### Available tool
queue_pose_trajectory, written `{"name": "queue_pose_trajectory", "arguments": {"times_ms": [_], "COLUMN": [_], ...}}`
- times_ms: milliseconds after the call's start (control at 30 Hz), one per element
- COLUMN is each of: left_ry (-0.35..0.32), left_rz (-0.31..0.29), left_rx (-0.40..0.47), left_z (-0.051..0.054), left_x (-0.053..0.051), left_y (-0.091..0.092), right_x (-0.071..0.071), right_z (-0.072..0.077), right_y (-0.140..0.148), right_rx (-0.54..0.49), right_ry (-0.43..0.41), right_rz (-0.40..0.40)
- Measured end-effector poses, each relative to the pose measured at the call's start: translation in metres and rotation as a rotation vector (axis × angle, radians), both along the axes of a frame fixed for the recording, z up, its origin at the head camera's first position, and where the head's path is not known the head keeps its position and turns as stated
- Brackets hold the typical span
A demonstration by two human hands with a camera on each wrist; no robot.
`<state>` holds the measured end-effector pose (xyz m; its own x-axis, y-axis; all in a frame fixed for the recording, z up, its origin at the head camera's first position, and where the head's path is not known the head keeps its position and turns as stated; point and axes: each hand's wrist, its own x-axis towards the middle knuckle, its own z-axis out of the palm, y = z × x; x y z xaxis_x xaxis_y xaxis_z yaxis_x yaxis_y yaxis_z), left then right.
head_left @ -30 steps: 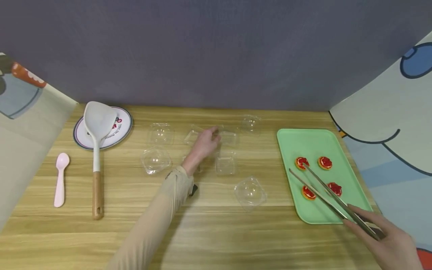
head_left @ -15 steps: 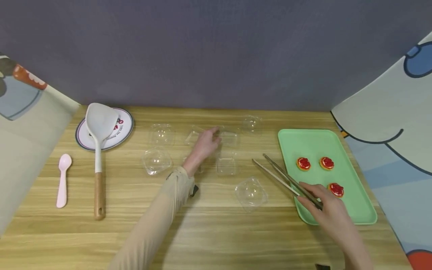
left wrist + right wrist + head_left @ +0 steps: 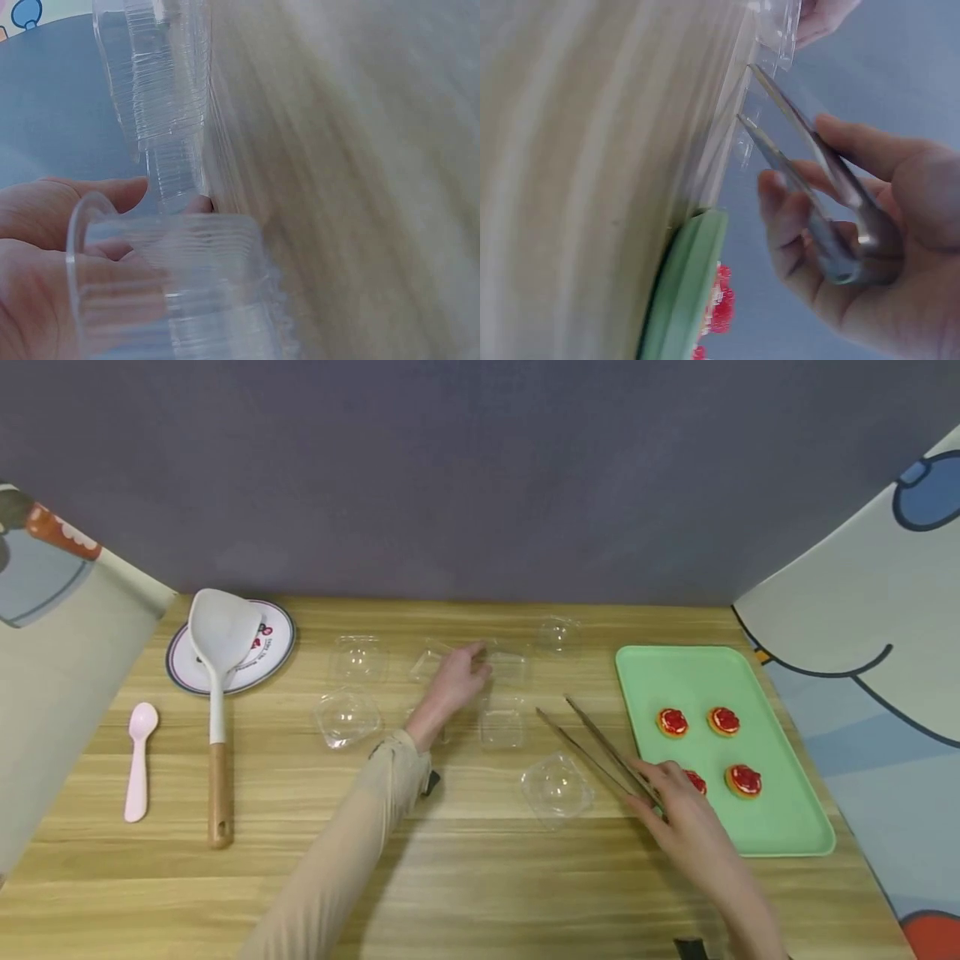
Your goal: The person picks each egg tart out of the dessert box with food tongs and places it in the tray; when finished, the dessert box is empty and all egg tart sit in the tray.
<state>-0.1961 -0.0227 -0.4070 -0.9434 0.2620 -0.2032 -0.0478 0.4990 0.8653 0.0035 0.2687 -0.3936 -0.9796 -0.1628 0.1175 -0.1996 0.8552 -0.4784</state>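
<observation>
My right hand (image 3: 678,810) grips metal tongs (image 3: 603,747) left of the green tray. In the right wrist view the tongs' arms stand apart with nothing between them. Several small red-topped tarts (image 3: 724,721) sit on the tray (image 3: 675,672); the hand partly covers the nearest left one. Among clear plastic boxes lies my left hand (image 3: 453,681), its thumb straight in the left wrist view. A clear box (image 3: 180,285) hides part of its fingers there. Its fingertips reach a clear box (image 3: 506,667) at the middle back; whether they touch it, I cannot tell.
More clear plastic boxes, such as the box (image 3: 557,787) near the tongs and the box (image 3: 347,717) at left, lie on the wooden table (image 3: 480,893). A white turner (image 3: 221,627) rests across a plate (image 3: 273,647). Beside it lies a pink spoon (image 3: 137,768).
My right hand has carried the tongs leftward from above the tarts to beside the tray, nothing in them. The left hand stays in place.
</observation>
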Motion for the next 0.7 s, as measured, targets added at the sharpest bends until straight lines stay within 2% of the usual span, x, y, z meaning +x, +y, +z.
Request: {"name": "queue_pose_trajectory", "arguments": {"times_ms": [133, 267, 700], "left_ry": [-0.003, 0.002, 0.021], "left_rz": [0.003, -0.002, -0.009], "left_rx": [0.001, -0.008, -0.018], "left_z": [0.000, 0.000, 0.000], "left_x": [0.000, 0.000, 0.001], "left_y": [-0.001, 0.000, 0.000], "right_x": [-0.002, -0.004, -0.010], "right_z": [0.004, 0.007, 0.001], "right_y": [-0.007, -0.011, -0.014], "right_rx": [0.054, 0.115, 0.190], "right_ry": [-0.092, -0.142, -0.193], "right_rz": [-0.040, -0.056, -0.052]}}
